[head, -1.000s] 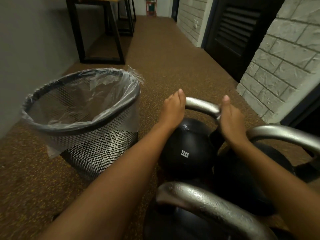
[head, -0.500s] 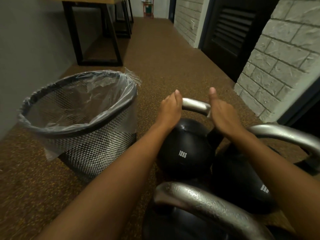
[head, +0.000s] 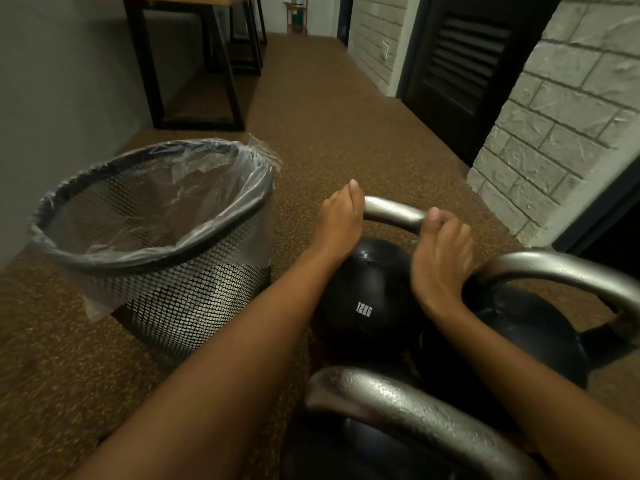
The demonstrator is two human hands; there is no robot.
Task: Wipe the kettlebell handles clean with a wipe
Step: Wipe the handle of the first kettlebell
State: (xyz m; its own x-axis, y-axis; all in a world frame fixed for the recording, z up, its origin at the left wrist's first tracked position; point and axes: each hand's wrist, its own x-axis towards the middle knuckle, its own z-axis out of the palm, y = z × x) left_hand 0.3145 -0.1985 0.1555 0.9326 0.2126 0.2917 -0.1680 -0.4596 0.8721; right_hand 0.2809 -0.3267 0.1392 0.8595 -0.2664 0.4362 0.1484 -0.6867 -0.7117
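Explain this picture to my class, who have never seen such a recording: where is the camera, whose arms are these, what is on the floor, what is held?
No machine here: a person wears one wide-angle camera on the head, looking down, so the two bare arms are their own. On the speckled floor stand a mesh bin lined with clear plastic, a black 12KG kettlebell, another kettlebell to its right and a third kettlebell nearest the camera. The left hand grips the left end of the 12KG kettlebell's silver handle; the right hand curls round its right end. No wipe shows; a hand may hide one.
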